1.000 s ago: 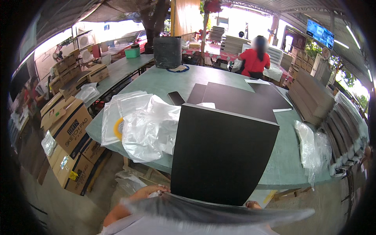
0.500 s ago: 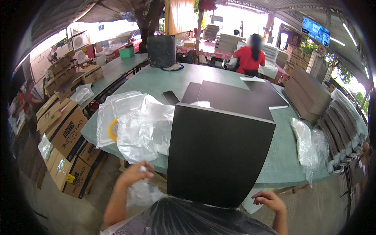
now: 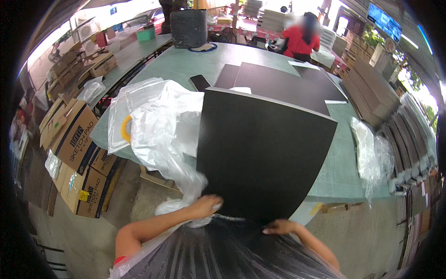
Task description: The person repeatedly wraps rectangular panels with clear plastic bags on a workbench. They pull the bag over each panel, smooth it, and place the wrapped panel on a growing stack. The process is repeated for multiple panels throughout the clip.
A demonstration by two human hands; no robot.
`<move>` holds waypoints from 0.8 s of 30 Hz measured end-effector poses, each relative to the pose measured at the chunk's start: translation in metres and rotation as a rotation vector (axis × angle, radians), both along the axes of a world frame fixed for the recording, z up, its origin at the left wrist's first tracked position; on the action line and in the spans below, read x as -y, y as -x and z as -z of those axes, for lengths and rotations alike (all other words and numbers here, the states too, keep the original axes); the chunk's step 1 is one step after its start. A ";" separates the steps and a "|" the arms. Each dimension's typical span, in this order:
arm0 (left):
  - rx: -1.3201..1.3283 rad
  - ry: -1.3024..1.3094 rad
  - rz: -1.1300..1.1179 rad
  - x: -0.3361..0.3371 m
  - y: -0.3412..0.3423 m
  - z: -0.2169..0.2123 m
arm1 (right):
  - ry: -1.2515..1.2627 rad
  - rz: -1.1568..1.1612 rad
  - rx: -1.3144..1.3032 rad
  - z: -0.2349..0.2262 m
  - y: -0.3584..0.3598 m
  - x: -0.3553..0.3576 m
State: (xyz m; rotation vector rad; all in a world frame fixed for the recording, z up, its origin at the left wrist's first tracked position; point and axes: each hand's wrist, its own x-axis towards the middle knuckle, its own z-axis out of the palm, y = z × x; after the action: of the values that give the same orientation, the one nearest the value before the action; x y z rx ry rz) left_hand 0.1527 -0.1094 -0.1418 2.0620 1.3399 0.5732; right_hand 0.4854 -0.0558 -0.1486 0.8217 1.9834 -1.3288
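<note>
Green table [image 3: 246, 52] — black boards [image 3: 278, 83], phone [image 3: 200, 83], plastic bags [image 3: 160, 109], dark container [image 3: 189, 29]

Clear plastic sheeting [image 3: 223, 253] cut off by the lower edge

Large black rectangular board [image 3: 260, 153] overhangs near edge of green table [image 3: 334, 176]. Bare left hand [image 3: 206, 206], fingers curled, beside bunched translucent plastic [image 3: 188, 179]; grip unclear. Bare right hand [image 3: 281, 227] at clear plastic film [image 3: 223, 251] over black surface. Yellow ring-shaped tape roll [image 3: 126, 129] near table's left edge; wrinkled clear plastic bundle [image 3: 364, 153] at near right corner.
</note>
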 end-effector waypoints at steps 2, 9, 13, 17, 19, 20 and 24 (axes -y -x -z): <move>0.265 -0.182 -0.124 -0.030 -0.042 -0.065 | 0.104 0.096 -0.248 -0.081 0.068 -0.010; 0.760 -0.212 -0.378 -0.060 -0.012 -0.158 | 0.207 0.501 -0.811 -0.121 0.094 -0.030; 0.667 -0.248 -0.353 -0.064 -0.012 -0.129 | 0.388 0.480 -0.904 -0.108 0.081 -0.034; 0.321 -0.036 -0.264 -0.058 -0.056 -0.143 | 0.079 0.509 -0.903 -0.121 0.102 -0.027; 0.382 -0.043 -0.272 -0.065 -0.051 -0.129 | -0.320 0.337 -0.631 -0.139 0.107 -0.016; 0.430 -0.073 -0.297 -0.070 -0.045 -0.120 | -0.484 0.308 -0.673 -0.129 0.105 -0.015; 0.307 0.075 -0.455 -0.072 -0.015 -0.108 | -0.503 0.258 -0.490 -0.100 0.065 -0.045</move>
State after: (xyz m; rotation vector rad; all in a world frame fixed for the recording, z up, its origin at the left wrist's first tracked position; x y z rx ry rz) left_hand 0.1673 -0.0375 -0.0339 1.5319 1.6154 0.9726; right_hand 0.4201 -0.0104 -0.0487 1.0850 2.7442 -1.2710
